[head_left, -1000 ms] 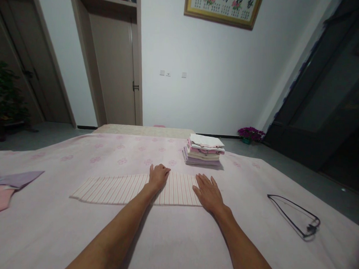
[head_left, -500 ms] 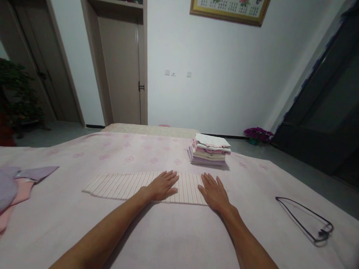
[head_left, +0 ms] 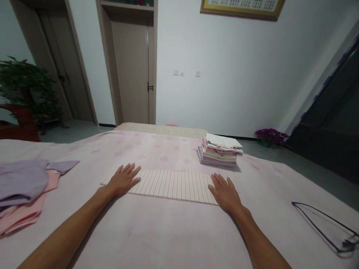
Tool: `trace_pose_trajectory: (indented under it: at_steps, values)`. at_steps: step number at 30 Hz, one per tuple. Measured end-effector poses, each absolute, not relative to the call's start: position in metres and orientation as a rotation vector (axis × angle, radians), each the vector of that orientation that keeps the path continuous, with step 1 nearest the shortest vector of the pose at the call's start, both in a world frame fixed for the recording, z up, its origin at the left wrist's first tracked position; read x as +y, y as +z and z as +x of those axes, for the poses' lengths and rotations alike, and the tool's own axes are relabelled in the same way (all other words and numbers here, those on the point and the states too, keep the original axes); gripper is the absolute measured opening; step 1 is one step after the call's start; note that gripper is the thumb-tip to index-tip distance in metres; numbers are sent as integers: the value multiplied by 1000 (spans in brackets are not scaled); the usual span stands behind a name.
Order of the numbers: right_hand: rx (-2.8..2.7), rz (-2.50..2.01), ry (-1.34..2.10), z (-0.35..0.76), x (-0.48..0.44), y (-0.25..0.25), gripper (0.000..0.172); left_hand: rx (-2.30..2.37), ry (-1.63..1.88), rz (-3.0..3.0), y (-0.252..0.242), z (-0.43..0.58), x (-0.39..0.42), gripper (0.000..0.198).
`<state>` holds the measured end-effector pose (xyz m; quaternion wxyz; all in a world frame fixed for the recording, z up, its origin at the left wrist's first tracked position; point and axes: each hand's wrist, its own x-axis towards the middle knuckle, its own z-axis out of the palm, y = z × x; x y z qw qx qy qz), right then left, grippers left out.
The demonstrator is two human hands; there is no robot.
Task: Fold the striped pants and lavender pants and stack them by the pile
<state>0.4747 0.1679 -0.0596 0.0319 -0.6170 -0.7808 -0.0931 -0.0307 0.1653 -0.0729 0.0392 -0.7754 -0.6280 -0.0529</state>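
Observation:
A folded striped cloth (head_left: 173, 184), white with thin pink lines, lies as a long strip on the pink floral bedsheet (head_left: 164, 236). My left hand (head_left: 123, 179) rests flat on its left end, fingers spread and open. My right hand (head_left: 225, 192) lies flat on its right end, fingers stretched out. Neither hand grips anything.
A stack of folded clothes (head_left: 221, 149) sits beyond the strip's right end. Loose purple and pink garments (head_left: 18, 191) lie at the left. A black wire hanger (head_left: 329, 226) lies at the right. Doors, a potted plant (head_left: 25, 86) and a flower pot (head_left: 269, 135) stand beyond the bed.
My left hand slid leftward along the striped cloth from its middle to its left end, opening flat. The right hand stayed on the right end. The view turned left.

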Motion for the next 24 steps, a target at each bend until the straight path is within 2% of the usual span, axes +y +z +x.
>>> trace_pose_trajectory:
  at_steps: [9, 17, 24]
  values:
    - [-2423, -1921, -301, 476, 171, -62, 68, -2172, -244, -2095, -79, -66, 155, 63]
    - [-2408, -2172, -129, 434, 166, -30, 69, -2202, -213, -2057, -80, -67, 152, 61]
    - [-2630, -1475, 0, 330, 138, -29, 66, -2201, -207, -2090, -73, -66, 150, 61]
